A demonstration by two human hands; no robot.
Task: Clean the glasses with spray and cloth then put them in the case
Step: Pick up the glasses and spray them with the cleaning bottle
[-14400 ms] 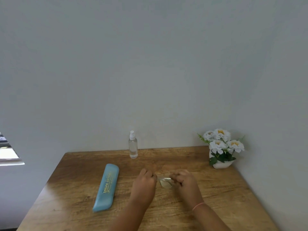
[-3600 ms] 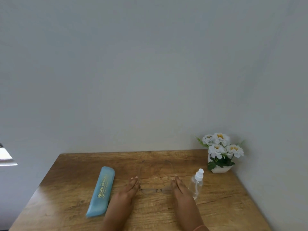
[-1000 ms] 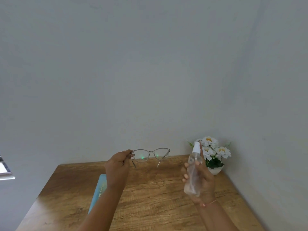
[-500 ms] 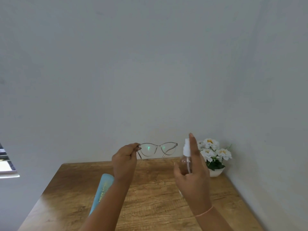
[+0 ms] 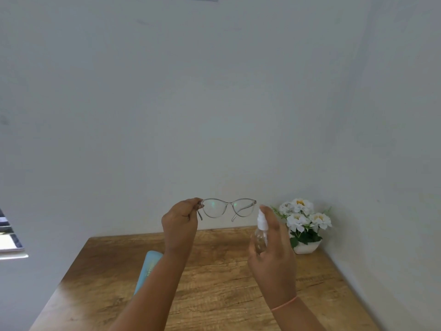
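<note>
My left hand [image 5: 180, 223] pinches the left hinge of the clear-framed glasses [image 5: 228, 208] and holds them up in the air in front of the wall, temples unfolded. My right hand [image 5: 272, 254] grips the small clear spray bottle [image 5: 260, 231] just right of the glasses, with the forefinger resting on its white nozzle. The light blue glasses case [image 5: 149, 266] lies shut on the wooden table [image 5: 214, 283], mostly hidden behind my left forearm. No cloth is in view.
A white pot of white flowers [image 5: 303, 225] stands at the table's back right corner, close to the right wall. A window edge [image 5: 9, 237] shows at far left.
Both hands have risen slightly over the last second. The bottle has swung upright and closer to the right lens, and my forefinger has come down onto the nozzle.
</note>
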